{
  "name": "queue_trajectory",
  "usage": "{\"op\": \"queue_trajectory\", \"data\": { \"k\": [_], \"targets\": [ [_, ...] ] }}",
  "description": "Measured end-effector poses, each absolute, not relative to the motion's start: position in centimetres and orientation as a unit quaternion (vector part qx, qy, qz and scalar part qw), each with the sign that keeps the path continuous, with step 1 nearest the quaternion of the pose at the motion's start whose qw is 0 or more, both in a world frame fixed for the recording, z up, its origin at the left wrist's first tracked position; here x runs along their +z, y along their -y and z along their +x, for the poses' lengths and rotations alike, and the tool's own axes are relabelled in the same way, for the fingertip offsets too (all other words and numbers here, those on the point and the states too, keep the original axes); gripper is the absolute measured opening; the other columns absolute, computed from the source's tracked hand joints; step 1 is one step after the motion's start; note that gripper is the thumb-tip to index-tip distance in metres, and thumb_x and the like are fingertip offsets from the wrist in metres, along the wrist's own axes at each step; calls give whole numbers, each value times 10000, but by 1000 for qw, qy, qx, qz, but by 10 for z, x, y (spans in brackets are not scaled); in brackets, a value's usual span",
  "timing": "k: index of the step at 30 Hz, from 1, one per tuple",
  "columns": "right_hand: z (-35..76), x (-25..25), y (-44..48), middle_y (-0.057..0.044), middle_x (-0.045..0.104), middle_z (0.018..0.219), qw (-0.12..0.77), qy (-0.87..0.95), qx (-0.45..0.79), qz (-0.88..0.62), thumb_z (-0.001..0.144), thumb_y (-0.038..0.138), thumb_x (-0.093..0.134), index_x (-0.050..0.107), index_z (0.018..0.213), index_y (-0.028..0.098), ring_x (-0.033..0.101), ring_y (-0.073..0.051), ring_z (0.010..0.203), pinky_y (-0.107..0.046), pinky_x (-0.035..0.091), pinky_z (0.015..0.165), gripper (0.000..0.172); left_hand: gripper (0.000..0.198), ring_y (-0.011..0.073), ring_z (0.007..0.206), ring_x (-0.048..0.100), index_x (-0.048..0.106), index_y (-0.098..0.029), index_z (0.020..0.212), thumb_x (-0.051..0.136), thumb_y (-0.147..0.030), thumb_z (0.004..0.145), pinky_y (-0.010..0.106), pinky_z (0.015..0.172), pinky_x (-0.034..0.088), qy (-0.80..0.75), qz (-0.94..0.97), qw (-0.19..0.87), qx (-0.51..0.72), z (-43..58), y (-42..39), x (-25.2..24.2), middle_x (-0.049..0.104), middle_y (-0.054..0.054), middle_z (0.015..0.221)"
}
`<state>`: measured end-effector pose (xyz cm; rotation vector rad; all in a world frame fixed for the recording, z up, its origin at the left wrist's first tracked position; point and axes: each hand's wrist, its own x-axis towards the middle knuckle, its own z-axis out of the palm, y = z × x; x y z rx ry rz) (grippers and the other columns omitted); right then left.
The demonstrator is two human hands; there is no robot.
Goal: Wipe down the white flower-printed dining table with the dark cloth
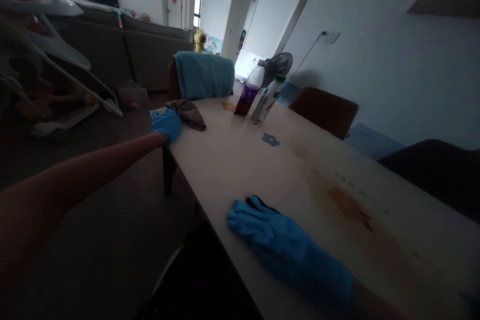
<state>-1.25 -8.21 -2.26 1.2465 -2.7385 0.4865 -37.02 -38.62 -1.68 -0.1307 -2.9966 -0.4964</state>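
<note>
My left hand, in a blue glove, is at the far left corner of the table, its fingers closed on a grey-brown cloth. Part of the cloth lies spread on the tabletop, and a small pale edge shows beside the glove. My right hand, also in a blue glove, rests palm down near the table's front edge with its fingers stretched out. Along its far side shows a thin dark strip that I cannot make out. A brownish wet-looking stain spreads over the tabletop to the right.
A purple-labelled bottle and a white bottle with a green cap stand toward the table's far end. A teal towel hangs over a chair there. Another brown chair is at the wall side. A grey sofa stands behind.
</note>
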Motion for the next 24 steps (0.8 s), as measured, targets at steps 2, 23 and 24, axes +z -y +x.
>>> {"op": "queue_trajectory", "data": {
  "k": [2, 23, 24],
  "targets": [
    [-51, -18, 101, -145, 603, 1819, 50, 887, 159, 430, 1201, 217, 550, 503, 1847, 187, 513, -287, 1741, -596, 290, 1494, 648, 494, 406, 1468, 705, 666, -28, 1505, 336, -251, 1213, 640, 1379, 366, 984, -48, 53, -160, -372, 387, -18, 728, 317, 1548],
    [-238, -23, 183, -288, 469, 1879, 66, 997, 48, -1, 1219, 290, 428, 471, 1814, -21, 421, -430, 1776, -578, 339, 1450, 673, 482, 398, 1475, 711, 664, -15, 1465, 314, -218, 1203, 614, 1378, 342, 988, -28, 30, -150, -357, 384, -5, 725, 337, 1530],
    [-233, -25, 178, -290, 459, 1885, 67, 997, 47, -9, 1228, 292, 428, 456, 1819, -25, 409, -424, 1784, -567, 328, 1456, 671, 482, 399, 1463, 716, 669, -14, 1452, 315, -220, 1198, 621, 1370, 350, 988, -28, 31, -151, -356, 384, -4, 738, 338, 1499]
  ]
}}
